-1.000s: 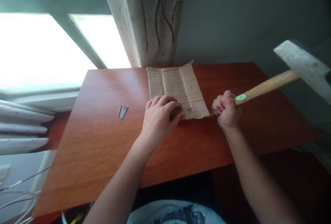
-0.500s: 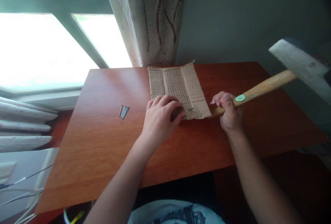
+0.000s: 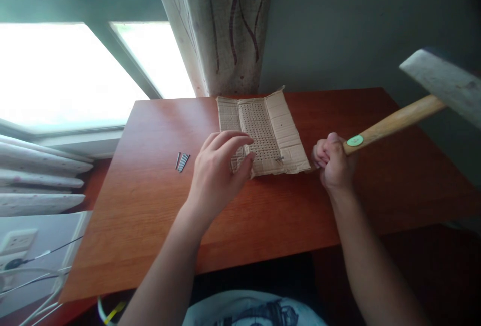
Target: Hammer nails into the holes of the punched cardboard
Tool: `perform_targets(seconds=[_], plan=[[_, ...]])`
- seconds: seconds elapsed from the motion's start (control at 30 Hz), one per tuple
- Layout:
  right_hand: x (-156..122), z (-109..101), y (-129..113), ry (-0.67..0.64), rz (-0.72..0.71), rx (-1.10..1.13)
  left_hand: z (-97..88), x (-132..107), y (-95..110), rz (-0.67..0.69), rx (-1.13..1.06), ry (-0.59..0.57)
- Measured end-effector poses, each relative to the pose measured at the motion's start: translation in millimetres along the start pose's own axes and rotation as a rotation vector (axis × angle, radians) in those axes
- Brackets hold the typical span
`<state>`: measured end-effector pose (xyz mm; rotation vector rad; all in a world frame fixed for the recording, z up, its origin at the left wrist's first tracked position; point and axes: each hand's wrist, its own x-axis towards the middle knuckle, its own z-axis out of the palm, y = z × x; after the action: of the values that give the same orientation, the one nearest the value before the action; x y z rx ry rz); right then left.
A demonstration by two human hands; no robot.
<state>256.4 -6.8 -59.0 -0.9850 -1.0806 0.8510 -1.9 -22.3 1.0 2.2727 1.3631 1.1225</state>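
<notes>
My right hand (image 3: 333, 163) grips the lower part of a hammer's wooden handle, to the right of the cardboard. The hammer (image 3: 400, 118) is raised and tilted, its grey metal head partly cut off by the frame's right edge. Over the left side of a folded-out cardboard piece (image 3: 289, 138) is my left hand (image 3: 223, 165), thumb and fingers apart with nothing between them. Rows of small holes cover the cardboard's middle panel. A small dark metal piece (image 3: 279, 159), perhaps a nail, is at its lower right. Several loose nails (image 3: 183, 162) lie left of my left hand.
All this rests on a reddish-brown wooden table (image 3: 150, 225). Behind it hang a patterned curtain (image 3: 233, 30) and a grey wall (image 3: 338, 30). A bright window (image 3: 67, 75) is at left. Cables (image 3: 41, 278) and a wall socket (image 3: 18, 241) are at the lower left.
My left hand has moved left, away from the lower middle of the cardboard, and its fingers have spread. The hammer has shifted a little up and right in view.
</notes>
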Motion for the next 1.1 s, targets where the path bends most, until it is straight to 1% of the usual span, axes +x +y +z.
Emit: perform_targets(seconds=[0.07,0.1,0.17,0.2,0.23,0.33,0.4,0.47,0.6,0.77,1.0,1.1], plan=[[1.4,0.4,0.9,0.001,0.003,0.000,-11.8,-3.7,-11.0,-0.043,0.026,0.053],[1.8,0.6,1.4,0.004,0.003,-0.001,-18.0,-6.2,-19.0,-0.087,0.055,0.068],[2.3,0.9,2.4,0.015,0.006,-0.010,-30.9,-12.1,-39.4,-0.219,0.158,0.087],[2.3,1.0,3.0,0.020,0.007,-0.016,-37.4,-15.3,-51.0,-0.295,0.221,0.073],[2.1,1.2,3.4,0.021,0.008,-0.023,-43.8,-18.5,-63.0,-0.369,0.294,0.043],[1.0,1.3,4.3,0.007,0.007,-0.048,-60.9,-26.7,-95.7,-0.554,0.515,-0.131],[0.2,1.2,4.3,0.004,0.007,-0.062,-68.3,-30.1,-111.1,-0.624,0.603,-0.227],[-0.5,0.9,3.9,0.006,0.010,-0.066,-71.5,-31.6,-120.2,-0.656,0.652,-0.293],[-0.7,0.6,3.5,-0.003,0.017,-0.053,-69.0,-30.4,-125.2,-0.693,0.652,-0.366],[-0.3,-0.1,5.5,0.006,0.018,-0.046,-64.2,-27.1,-123.6,-0.727,0.664,-0.409],[-0.7,-0.8,6.3,-0.003,0.021,-0.044,-59.1,-23.0,-121.3,-0.746,0.725,-0.421],[-0.9,-0.5,6.2,-0.007,0.025,-0.046,-58.6,-25.3,-124.6,-0.753,0.717,-0.381]])
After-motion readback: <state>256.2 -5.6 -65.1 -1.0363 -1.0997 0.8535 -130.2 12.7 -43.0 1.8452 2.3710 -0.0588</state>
